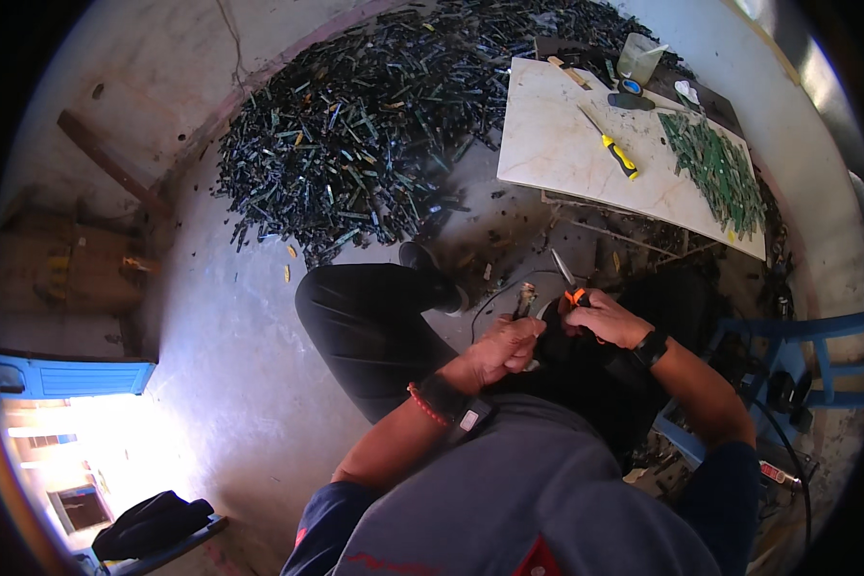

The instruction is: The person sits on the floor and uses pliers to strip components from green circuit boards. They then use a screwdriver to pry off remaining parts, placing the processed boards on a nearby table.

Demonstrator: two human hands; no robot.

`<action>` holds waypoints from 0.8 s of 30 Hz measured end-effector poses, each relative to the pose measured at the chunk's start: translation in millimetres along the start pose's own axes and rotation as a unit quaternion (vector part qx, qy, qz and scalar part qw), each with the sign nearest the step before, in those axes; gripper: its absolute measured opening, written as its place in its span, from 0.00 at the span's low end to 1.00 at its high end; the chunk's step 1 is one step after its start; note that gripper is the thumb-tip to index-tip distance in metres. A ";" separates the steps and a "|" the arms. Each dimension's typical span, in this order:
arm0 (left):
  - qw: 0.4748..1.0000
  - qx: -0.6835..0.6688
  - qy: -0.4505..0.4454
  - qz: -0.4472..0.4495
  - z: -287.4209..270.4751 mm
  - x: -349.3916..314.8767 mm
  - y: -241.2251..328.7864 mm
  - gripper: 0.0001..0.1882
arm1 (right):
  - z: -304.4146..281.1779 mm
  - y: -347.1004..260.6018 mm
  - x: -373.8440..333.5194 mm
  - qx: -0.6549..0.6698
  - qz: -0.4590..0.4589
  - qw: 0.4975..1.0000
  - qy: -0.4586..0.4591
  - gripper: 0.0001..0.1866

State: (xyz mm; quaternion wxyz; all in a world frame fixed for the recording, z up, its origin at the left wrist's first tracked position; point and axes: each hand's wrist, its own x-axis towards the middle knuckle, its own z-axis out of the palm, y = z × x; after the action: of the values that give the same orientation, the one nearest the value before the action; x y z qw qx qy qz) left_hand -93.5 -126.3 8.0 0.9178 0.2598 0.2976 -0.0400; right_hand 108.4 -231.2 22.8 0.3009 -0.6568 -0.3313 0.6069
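Above my lap, my right hand point(605, 320) is closed round a pair of scissors point(566, 274) with orange and black handles. Its pointed metal blades lie together and angle up and away. Close to its left, my left hand point(509, 348) is closed, pinching a small dark piece with a brownish end point(525, 300) that sticks up from the fingers. What the piece is cannot be made out. The scissor blades are apart from it. A thin dark cable loops just beyond the two hands.
A large heap of dark strips point(355, 144) covers the floor ahead. At the far right, a pale board point(557, 134) bears a yellow screwdriver point(620, 156), green strips point(715, 173), a dark-headed hammer point(631, 101) and a cup point(640, 58). Blue plastic chair point(797, 360) stands at right.
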 end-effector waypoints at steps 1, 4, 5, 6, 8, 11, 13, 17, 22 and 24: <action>0.999 0.022 0.038 0.017 -2.3 2.2 -0.1 0.16 | -3.9 16.5 5.2 -0.023 0.013 1.000 0.010 0.10; 0.994 0.032 0.102 0.027 -7.6 8.8 -2.2 0.16 | -2.4 30.2 6.5 -0.179 -0.024 0.983 0.036 0.14; 0.994 0.014 0.103 0.028 -13.6 15.7 -6.1 0.16 | -0.5 30.7 6.2 -0.246 -0.049 0.967 0.044 0.15; 0.994 -0.003 0.105 0.029 -22.2 22.7 -10.3 0.17 | 5.2 21.9 2.5 -0.271 -0.039 0.959 0.068 0.15; 0.999 0.032 0.022 0.017 -62.4 45.7 -28.5 0.06 | 20.2 -2.2 -9.1 -0.323 -0.020 0.939 0.113 0.16; 1.000 0.023 -0.008 0.003 -69.1 50.7 -30.3 0.04 | 31.1 -9.5 -12.3 -0.330 -0.014 0.934 0.135 0.16; 0.999 0.001 0.040 0.013 -57.6 47.7 -27.4 0.06 | 35.7 7.8 -11.4 -0.373 -0.071 0.908 0.179 0.17; 0.988 -0.075 0.129 0.037 -32.9 40.4 -20.6 0.15 | 51.7 -6.7 -14.4 -0.464 -0.038 0.855 0.230 0.18; 0.981 -0.013 0.183 0.066 -33.6 45.7 -23.0 0.16 | 56.5 -12.9 -11.3 -0.469 -0.037 0.847 0.249 0.17; 0.978 0.024 0.192 0.080 -29.8 39.8 -18.5 0.17 | 57.3 -10.0 -10.0 -0.458 -0.026 0.856 0.237 0.16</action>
State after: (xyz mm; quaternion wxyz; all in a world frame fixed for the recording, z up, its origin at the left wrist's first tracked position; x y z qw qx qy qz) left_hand -80.8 -124.0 -43.6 0.8373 0.3075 0.4454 0.0770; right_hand 50.2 -233.6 32.0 0.0505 -0.8355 -0.5075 0.2045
